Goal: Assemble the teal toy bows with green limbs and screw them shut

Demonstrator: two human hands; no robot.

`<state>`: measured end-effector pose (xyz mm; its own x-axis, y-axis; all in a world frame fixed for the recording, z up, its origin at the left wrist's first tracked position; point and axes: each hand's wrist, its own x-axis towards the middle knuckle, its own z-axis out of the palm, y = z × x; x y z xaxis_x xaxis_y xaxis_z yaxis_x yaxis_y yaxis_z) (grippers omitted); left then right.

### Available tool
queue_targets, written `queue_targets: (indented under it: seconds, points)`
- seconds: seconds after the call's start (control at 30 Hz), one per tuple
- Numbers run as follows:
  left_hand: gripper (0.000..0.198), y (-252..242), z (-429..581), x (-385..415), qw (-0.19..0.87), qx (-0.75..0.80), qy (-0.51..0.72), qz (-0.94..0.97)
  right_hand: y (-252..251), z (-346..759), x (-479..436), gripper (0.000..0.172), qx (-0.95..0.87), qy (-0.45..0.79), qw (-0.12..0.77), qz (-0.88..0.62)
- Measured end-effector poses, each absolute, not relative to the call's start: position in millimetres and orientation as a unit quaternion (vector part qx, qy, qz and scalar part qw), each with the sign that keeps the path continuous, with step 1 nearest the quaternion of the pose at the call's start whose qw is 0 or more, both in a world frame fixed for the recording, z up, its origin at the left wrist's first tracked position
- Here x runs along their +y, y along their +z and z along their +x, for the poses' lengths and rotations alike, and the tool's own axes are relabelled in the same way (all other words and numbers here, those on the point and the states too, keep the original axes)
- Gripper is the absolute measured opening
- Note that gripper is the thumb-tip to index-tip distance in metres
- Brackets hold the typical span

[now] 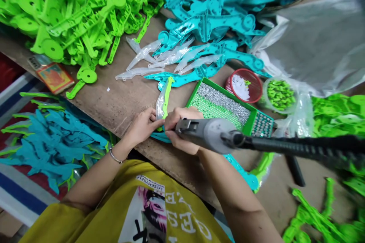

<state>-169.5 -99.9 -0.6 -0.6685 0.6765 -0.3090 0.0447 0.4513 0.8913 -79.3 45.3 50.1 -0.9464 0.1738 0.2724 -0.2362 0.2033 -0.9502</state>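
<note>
My right hand [182, 125] is wrapped round the lower body of a grey power screwdriver [211, 133], which hides part of the fingers and the tip. A black coiled cord leads off it to the right. My left hand [145, 123], with a bracelet on the wrist, pinches the near end of a clear plastic limb piece [161, 102]. Against that piece lies a narrow green plastic arm [167, 97]. Beneath both hands a blue plastic body [161, 136] shows in part at the table's front edge. The screwdriver's contact point with the parts is hidden.
A green tray [196, 89] of small silver screws stands right of my hands, beside a red basket [258, 89] and a tub of green pieces [281, 95]. Heaps of green parts [71, 15] and blue parts [211, 22] lie behind. Blue-green assemblies [57, 136] are piled at left.
</note>
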Motion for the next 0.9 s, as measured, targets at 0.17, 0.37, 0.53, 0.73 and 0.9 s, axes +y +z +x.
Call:
queue_targets:
  seconds: [0.17, 0.37, 0.53, 0.73, 0.9]
  points:
    - [0.038, 5.5, -167.1, -105.6, 0.33, 0.798, 0.454, 0.217, 58.6, -72.2, 66.5, 0.017, -0.662, 0.689, 0.296, 0.005]
    - [0.042, 18.6, -157.8, -124.9, 0.37, 0.818, 0.383, 0.215, 60.5, -65.6, 104.5, 0.013, -0.621, 0.579, 0.506, -0.152]
    - [0.041, 23.5, -149.2, -128.2, 0.391, 0.815, 0.344, 0.253, 36.4, -65.6, 118.0, 0.018, -0.632, 0.569, 0.5, -0.165]
    - [0.049, 29.4, -140.3, -143.8, 0.314, 0.865, 0.279, 0.273, 19.9, -71.4, 124.4, 0.012, -0.639, 0.564, 0.497, -0.164]
    - [0.044, 25.6, -143.3, -153.1, 0.454, 0.774, 0.394, 0.201, 16.6, -74.0, 126.3, 0.017, -0.637, 0.566, 0.494, -0.171]
